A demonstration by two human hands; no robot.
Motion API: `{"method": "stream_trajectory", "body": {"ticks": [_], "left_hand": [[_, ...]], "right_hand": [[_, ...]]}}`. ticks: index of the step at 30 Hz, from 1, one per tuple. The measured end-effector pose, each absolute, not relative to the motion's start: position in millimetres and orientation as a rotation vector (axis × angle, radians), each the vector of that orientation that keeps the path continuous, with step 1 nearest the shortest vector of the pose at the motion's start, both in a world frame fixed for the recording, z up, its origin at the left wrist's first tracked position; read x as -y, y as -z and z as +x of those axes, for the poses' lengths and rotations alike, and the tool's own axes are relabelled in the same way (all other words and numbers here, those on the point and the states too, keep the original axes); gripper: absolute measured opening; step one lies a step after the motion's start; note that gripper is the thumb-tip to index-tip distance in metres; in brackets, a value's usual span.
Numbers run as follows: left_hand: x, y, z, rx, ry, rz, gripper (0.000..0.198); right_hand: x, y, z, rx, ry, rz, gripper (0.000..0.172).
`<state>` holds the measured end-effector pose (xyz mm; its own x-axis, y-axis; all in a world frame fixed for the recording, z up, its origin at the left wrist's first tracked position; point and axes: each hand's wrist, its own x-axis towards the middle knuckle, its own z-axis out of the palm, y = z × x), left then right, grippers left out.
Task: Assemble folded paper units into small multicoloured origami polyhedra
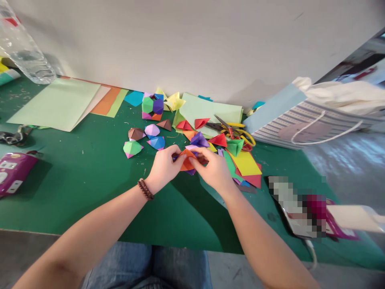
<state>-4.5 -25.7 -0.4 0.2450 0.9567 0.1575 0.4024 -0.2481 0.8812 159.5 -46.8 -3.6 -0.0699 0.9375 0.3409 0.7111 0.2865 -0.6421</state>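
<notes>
Both my hands pinch a folded orange paper piece [187,161] above the green table, with purple paper showing at its edges. My left hand [167,163], a beaded bracelet on its wrist, grips the left side. My right hand [214,165] holds the right side between thumb and fingers. Just beyond lie loose folded pieces, among them a purple one [199,139], a red one [218,140] and a green one [235,147]. To the left rest joined paper shapes: a green and pink one [132,148], a blue one [157,142] and a brown one [136,133].
Scissors with yellow handles [237,130] lie behind the yellow paper squares [247,163]. A striped paper bag [279,120] stands at the right, near a phone [294,208] with a cable. At the left are a water bottle [28,52], large paper sheets [57,102] and a purple power strip [15,172].
</notes>
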Motion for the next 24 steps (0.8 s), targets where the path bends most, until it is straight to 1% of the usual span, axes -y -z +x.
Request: {"method": "stream_trajectory", "body": {"ticks": [2, 5, 7, 11, 13, 17, 19, 21, 24], "left_hand": [[27.2, 1.7, -3.3, -1.271, -0.975, 1.786, 0.018], [28.1, 2.0, -3.3, -1.224, -0.968, 1.808, 0.009], [27.9, 1.1, -4.0, -1.159, -0.945, 1.841, 0.002], [26.4, -0.1, -4.9, -1.136, -0.887, 1.897, 0.007], [25.0, 0.7, -5.0, -1.192, -0.939, 1.893, 0.01], [19.6, 3.7, -7.4, -1.269, -1.164, 1.846, 0.009], [17.0, 5.0, -9.0, -1.29, -1.246, 1.813, 0.011], [15.9, 5.8, -9.7, -1.293, -1.28, 1.794, 0.012], [16.4, 6.9, -8.9, -1.26, -1.278, 1.785, 0.011]], "right_hand": [[47.1, 3.1, 160.0, 1.8, -0.433, -1.542, 0.013], [48.2, 1.5, 161.6, 1.845, -0.417, -1.585, 0.02], [49.5, 0.3, 162.3, 1.902, -0.389, -1.592, 0.021], [50.4, -1.0, 162.0, 1.906, -0.405, -1.604, 0.022], [49.1, -1.0, 162.4, 1.807, -0.521, -1.599, 0.022], [44.9, -0.7, 165.2, 1.551, -0.919, -1.549, 0.034], [44.1, -0.5, 166.0, 1.523, -1.078, -1.522, 0.033], [44.6, -0.4, 165.6, 1.558, -1.13, -1.503, 0.029], [46.8, -0.7, 164.0, 1.619, -1.024, -1.541, 0.025]]}}
